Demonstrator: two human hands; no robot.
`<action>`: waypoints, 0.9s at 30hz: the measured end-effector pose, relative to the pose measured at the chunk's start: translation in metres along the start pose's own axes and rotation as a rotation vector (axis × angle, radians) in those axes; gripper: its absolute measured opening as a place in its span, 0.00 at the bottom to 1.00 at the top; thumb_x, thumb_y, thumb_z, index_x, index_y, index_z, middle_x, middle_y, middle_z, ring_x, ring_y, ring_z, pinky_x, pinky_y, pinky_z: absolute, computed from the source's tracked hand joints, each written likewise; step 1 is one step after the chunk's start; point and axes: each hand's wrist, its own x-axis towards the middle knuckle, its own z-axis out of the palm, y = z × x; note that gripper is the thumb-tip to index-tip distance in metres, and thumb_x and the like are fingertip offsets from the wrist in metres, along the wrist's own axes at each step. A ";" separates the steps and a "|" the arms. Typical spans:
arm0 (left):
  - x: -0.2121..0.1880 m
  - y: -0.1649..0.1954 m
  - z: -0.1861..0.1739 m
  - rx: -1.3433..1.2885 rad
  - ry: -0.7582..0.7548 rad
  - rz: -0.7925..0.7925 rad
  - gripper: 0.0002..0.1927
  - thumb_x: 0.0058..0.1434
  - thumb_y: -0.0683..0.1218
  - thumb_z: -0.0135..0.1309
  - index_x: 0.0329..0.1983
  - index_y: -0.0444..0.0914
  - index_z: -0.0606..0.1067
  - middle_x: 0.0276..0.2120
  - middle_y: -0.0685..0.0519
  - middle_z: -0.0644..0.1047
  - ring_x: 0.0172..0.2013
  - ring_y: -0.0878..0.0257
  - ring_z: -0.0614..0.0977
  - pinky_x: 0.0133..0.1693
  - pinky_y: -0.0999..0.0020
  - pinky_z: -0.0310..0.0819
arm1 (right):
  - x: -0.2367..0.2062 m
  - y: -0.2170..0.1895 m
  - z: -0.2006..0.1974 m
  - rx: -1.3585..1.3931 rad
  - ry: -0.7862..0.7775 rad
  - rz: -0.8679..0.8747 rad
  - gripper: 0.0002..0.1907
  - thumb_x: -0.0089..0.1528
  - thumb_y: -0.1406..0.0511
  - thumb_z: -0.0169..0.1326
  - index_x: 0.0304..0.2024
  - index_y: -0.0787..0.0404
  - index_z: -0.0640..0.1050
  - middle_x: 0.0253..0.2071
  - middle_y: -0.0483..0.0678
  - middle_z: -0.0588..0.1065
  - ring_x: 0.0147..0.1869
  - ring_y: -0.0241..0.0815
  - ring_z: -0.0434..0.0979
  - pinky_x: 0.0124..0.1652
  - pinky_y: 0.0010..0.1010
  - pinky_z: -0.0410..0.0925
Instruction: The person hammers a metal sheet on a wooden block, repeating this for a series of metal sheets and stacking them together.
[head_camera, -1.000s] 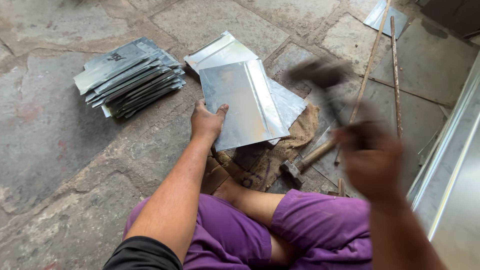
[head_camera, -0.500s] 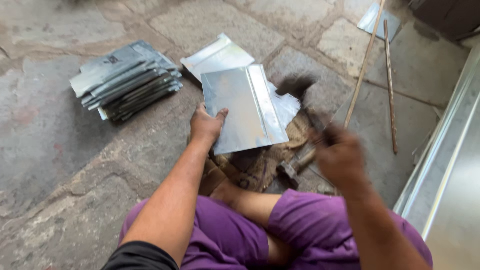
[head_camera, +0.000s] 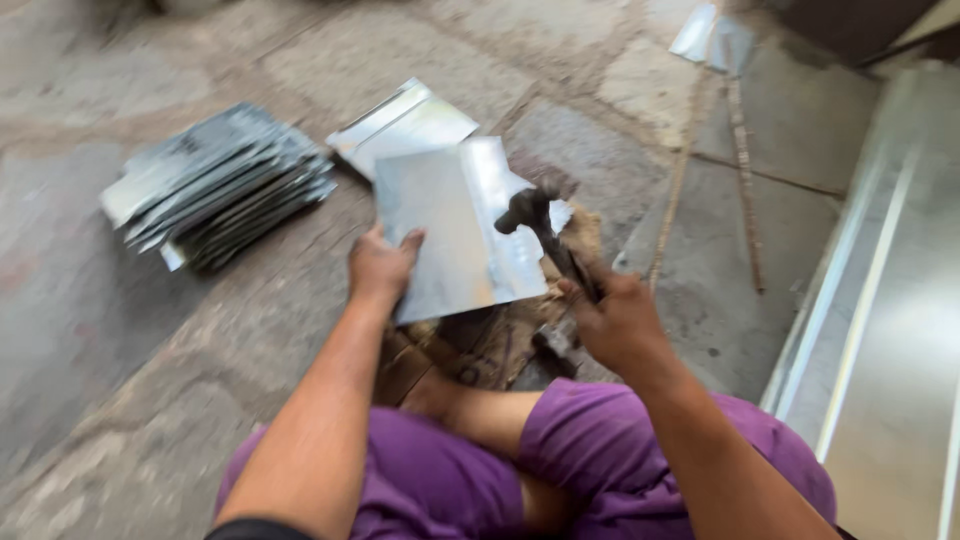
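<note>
We sit low on a big stone floor (head_camera: 130, 400), made of flat grey slabs with cracks between them; it carries all we see. Along the right edge of the floor lies a long shiny metal panel (head_camera: 890, 330), the biggest thing on it; it walls off that side. Near the far left part of the floor sits a stack of metal sheets (head_camera: 220, 185), well apart from our hands. Two thin rods (head_camera: 745, 190) lie on the slabs toward the far right, their long way running away from us.

In the middle, just past our purple-clad legs (head_camera: 600, 450), is the bent metal sheet (head_camera: 450, 230); its long way runs away from us, and its fold line runs the same way. More flat sheets (head_camera: 400, 125) lie under and behind it. It rests over a rough brown block (head_camera: 480, 340); we cannot tell just what the block is.

Our left hand (head_camera: 382, 268) holds the sheet at its near left edge; the thumb lies on top and the other fingers are curled under, pinching the sheet. Our right hand (head_camera: 620, 318) is wrapped tight around the handle of a hammer (head_camera: 545, 235); the fingers are closed all round it. The hammer head is over the right side of the sheet, close to the fold; it is blurred, so we cannot tell if it touches.

The right hand is nearer the fold; open floor lies to the left and far side.
</note>
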 end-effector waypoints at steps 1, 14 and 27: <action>0.000 -0.001 0.002 -0.018 0.003 -0.023 0.26 0.57 0.52 0.64 0.55 0.33 0.78 0.42 0.43 0.85 0.40 0.53 0.89 0.47 0.62 0.80 | 0.001 0.002 -0.012 0.023 0.056 0.037 0.13 0.64 0.59 0.60 0.45 0.61 0.81 0.26 0.57 0.79 0.27 0.48 0.77 0.30 0.41 0.69; -0.001 0.000 0.002 0.081 0.029 -0.004 0.27 0.56 0.55 0.64 0.53 0.35 0.78 0.41 0.41 0.84 0.42 0.49 0.87 0.48 0.59 0.78 | -0.008 -0.021 0.005 -0.027 0.032 -0.299 0.09 0.65 0.68 0.53 0.45 0.63 0.81 0.29 0.57 0.77 0.30 0.43 0.75 0.32 0.37 0.70; -0.005 0.007 -0.003 0.106 0.022 0.032 0.29 0.58 0.55 0.65 0.56 0.31 0.76 0.44 0.40 0.83 0.44 0.51 0.86 0.49 0.60 0.78 | -0.034 -0.048 -0.056 0.549 0.499 -0.562 0.21 0.76 0.60 0.50 0.69 0.60 0.70 0.37 0.44 0.75 0.33 0.29 0.74 0.34 0.22 0.70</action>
